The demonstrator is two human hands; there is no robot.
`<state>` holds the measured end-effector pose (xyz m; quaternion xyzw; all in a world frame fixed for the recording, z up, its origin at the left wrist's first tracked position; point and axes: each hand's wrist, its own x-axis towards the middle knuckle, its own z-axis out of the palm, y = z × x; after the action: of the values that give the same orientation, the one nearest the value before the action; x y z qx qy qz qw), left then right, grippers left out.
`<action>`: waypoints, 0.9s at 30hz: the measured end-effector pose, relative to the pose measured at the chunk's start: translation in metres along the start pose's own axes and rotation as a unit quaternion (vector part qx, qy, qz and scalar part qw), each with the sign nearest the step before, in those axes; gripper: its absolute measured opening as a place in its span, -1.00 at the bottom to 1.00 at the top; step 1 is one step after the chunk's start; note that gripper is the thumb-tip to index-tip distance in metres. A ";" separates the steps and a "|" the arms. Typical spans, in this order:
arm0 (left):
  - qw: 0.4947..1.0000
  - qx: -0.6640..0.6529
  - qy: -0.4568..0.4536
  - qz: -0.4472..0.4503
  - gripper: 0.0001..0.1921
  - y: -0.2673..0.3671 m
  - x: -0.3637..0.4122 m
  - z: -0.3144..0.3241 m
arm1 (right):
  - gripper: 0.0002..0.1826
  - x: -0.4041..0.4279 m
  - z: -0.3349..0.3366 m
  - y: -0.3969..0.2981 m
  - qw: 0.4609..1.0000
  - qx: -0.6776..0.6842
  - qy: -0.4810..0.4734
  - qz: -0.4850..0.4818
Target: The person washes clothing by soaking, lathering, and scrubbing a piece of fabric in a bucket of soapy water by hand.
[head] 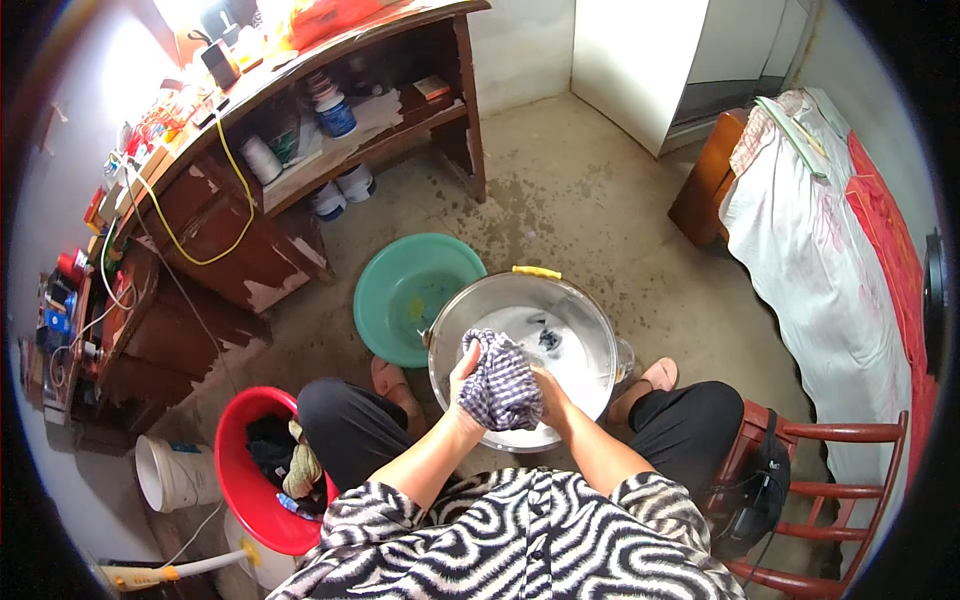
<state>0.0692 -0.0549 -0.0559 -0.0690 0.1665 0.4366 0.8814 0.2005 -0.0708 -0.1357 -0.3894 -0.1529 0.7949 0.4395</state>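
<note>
Both my hands grip a bunched-up checked cloth (501, 382), dark and white, above a large metal pot (442, 322) that stands between my feet. My left hand (466, 382) is on the cloth's left side, thumb up. My right hand (553, 396) closes on its right side, and its fingers are partly hidden behind the cloth. Whitish, sudsy liquid (589, 360) lies in the pot, with a dark piece of something (550, 340) showing in it. A yellow grip (537, 271) sits on the pot's far rim.
A green plastic basin (367, 300) touches or nearly touches the pot at the upper left. At my left stand a red basin (232, 450) of clothes and a white bucket (154, 472). A worn wooden desk (202, 217) is beyond; a red wooden chair (840, 491) is at right.
</note>
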 end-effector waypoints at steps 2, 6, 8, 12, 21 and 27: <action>1.000 0.019 0.012 0.006 -0.64 0.000 -0.002 0.003 | -0.58 0.004 0.000 0.003 0.991 0.126 -0.051 0.020; 0.997 0.076 0.027 0.004 -0.66 0.003 -0.003 0.003 | -0.47 -0.006 0.002 -0.025 0.982 0.185 -0.024 -0.007; 0.992 0.106 0.071 0.017 -0.65 0.004 -0.002 -0.004 | -0.51 0.001 0.001 -0.036 0.980 0.191 -0.021 -0.054; 0.958 0.257 0.124 -0.018 -0.71 -0.001 0.000 -0.010 | -0.65 0.002 0.012 -0.040 0.984 0.121 0.059 -0.117; 0.989 0.114 0.095 0.028 -0.60 0.000 0.003 -0.016 | -0.59 -0.012 0.007 -0.085 0.888 -0.172 0.282 -0.320; 0.991 0.125 0.049 0.010 -0.62 -0.002 0.002 -0.014 | -0.61 -0.024 0.043 -0.049 0.669 -0.559 0.183 -0.455</action>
<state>0.0683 -0.0583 -0.0699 0.0224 0.2632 0.4175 0.8694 0.2045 -0.0586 -0.0674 -0.5820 -0.6430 0.1752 0.4659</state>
